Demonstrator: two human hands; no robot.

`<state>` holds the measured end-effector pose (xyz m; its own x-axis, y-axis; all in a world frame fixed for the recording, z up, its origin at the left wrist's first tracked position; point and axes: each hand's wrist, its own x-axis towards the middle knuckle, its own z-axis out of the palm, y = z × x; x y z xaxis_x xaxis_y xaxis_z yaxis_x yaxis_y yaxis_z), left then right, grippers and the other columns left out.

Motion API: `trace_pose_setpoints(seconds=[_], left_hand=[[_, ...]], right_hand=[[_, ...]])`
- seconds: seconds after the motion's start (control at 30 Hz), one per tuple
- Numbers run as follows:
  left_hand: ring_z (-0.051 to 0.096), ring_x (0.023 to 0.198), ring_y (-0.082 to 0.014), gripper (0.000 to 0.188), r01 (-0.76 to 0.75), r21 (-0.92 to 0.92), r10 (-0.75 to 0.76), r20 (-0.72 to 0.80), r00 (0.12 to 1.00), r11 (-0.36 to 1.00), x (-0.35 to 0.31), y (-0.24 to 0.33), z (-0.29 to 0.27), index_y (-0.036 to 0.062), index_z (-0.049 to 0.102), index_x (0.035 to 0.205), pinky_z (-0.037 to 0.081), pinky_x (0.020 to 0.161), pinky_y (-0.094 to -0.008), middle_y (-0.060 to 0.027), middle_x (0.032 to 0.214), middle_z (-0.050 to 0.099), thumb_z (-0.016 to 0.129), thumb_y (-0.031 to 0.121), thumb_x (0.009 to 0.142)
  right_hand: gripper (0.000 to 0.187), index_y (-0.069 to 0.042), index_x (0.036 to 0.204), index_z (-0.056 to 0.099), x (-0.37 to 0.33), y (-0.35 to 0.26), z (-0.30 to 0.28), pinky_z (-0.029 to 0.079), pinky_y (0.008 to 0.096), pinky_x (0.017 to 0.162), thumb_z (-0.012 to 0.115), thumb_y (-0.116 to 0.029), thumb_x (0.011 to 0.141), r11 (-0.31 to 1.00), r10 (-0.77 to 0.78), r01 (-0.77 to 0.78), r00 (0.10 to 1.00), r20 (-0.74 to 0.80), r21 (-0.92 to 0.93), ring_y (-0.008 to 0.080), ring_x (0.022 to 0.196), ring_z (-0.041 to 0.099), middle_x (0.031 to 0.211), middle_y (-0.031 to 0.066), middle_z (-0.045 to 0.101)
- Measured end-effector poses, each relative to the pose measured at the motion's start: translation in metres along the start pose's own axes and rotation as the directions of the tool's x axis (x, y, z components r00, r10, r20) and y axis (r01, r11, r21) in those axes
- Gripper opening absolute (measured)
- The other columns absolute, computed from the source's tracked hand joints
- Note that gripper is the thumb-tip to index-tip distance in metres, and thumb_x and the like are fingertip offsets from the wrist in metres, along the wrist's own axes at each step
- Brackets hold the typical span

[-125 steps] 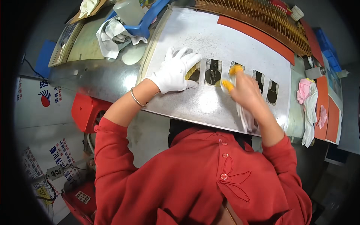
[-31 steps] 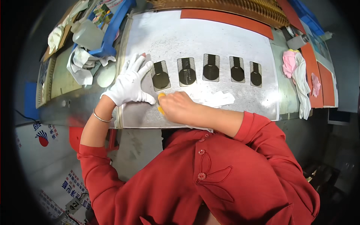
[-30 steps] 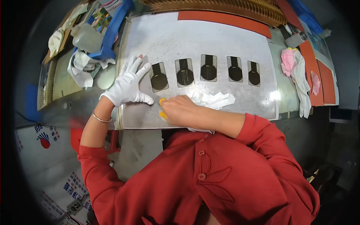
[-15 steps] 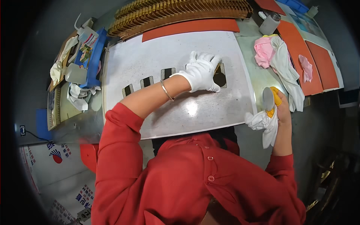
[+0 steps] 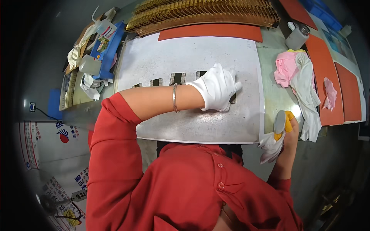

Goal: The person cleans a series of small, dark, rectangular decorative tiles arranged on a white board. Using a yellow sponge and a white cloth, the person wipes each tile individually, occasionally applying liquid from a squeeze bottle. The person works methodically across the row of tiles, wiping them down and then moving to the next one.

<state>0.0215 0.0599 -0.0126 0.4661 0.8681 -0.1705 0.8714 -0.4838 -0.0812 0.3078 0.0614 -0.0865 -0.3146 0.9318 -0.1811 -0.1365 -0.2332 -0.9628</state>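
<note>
My left hand (image 5: 219, 89), in a white glove, bends over the right side of the white sheet (image 5: 162, 111), its fingers curled. Past its fingertips shows the edge of a dark plate with a mesh-like border (image 5: 232, 99); the rest is hidden under the glove. To its left, several similar dark plates (image 5: 177, 78) lie in a row. At the right, off the sheet, my right hand (image 5: 291, 125) wears yellow finger covers and grips a grey round disc (image 5: 280, 121), held on edge. White cloth (image 5: 271, 145) hangs below the disc against that hand.
A ribbed golden-brown rack (image 5: 204, 16) and an orange strip (image 5: 210, 31) run along the back. A blue tray (image 5: 109, 56) with bottles stands at left. At right lie pink cloth (image 5: 286, 67), white cloth (image 5: 305, 88), a grey bottle (image 5: 298, 37) and orange boards (image 5: 323, 69).
My left hand has curled its fingers in and come slightly nearer me; another dark plate shows beside it. My right hand still holds the disc. The whole view has shifted a little.
</note>
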Motion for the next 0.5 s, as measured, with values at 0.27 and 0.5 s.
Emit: trace_pose_setpoints(seconds=[0.27, 0.5], left_hand=[[0.053, 0.069, -0.0272, 0.039, -0.01, -0.031, 0.004, -0.183, 0.983, 0.999, -0.01, 0.007, 0.0, 0.0032, 0.052, 0.083, 0.037, 0.068, -0.0375, -0.0165, 0.082, 0.05, 0.066, 0.032, 0.06], [0.043, 0.11, -0.04, 0.064, -0.116, -0.489, -0.165, -0.494, 0.854, 0.864, -0.012, -0.008, 0.033, 0.0072, 0.046, 0.116, 0.036, 0.095, -0.0454, -0.0211, 0.117, 0.045, 0.069, 0.028, 0.06]], right_hand=[[0.018, -0.002, 0.098, 0.053, 0.001, 0.0, 0.0, 0.037, 0.0195, 0.041, 0.049, -0.018, 0.092, 0.999, -0.009, 0.008, 0.999, 0.035, 0.032, 0.0061, 0.046, 0.047, 0.066, -0.0002, 0.054], [0.017, -0.003, 0.098, 0.053, 0.002, -0.008, 0.009, 0.037, 0.0196, 0.04, 0.05, -0.018, 0.091, 1.0, 0.002, 0.0, 0.997, 0.079, -0.024, 0.0064, 0.045, 0.047, 0.066, -0.0011, 0.054]])
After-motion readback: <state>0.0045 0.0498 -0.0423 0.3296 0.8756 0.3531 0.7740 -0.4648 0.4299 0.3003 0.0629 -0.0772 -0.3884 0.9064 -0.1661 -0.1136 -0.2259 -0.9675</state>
